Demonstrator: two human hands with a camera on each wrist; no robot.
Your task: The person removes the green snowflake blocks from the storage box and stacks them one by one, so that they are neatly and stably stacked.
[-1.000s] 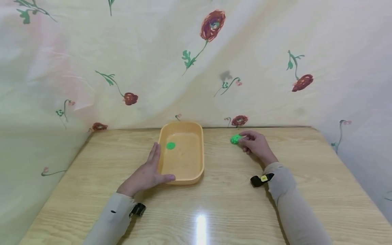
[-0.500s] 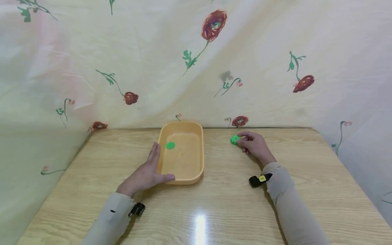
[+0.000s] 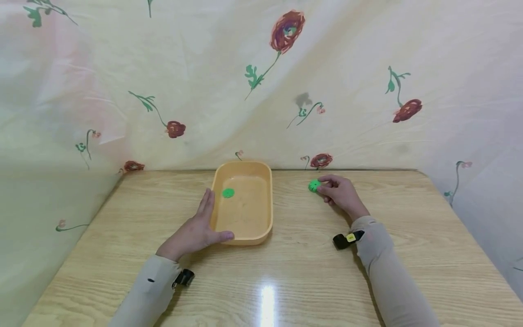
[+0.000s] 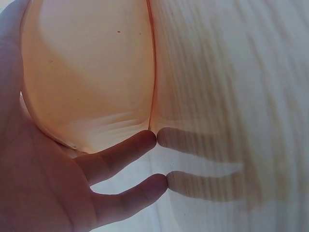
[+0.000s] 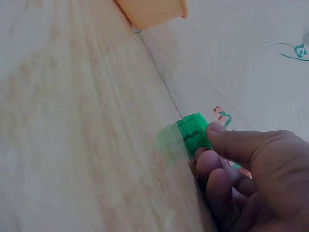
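Note:
My left hand (image 3: 194, 234) spreads at the near left corner of an orange plastic tray (image 3: 268, 206), long fingers along its left side and thumb at its front rim. In the left wrist view, two fingertips touch the table beside the tray wall (image 4: 91, 72). A flat green disc (image 3: 228, 193) lies inside the tray, toward its left side. Right of the tray, my right hand (image 3: 339, 193) pinches a small stack of green notched discs (image 3: 314, 185) between thumb and fingers. The right wrist view shows the stack (image 5: 193, 133) on edge, close at the table surface, its ridged rims showing.
The wooden table (image 3: 302, 259) runs back to a pale flowered cloth (image 3: 212, 81), which hangs behind and on both sides. The tray's far end stands near that cloth. Each wrist wears a small black camera, such as the right camera (image 3: 341, 241).
The green stack has turned slightly in my right hand, so its notched face shows more than its bumpy side did. My left hand and the tray hold their place.

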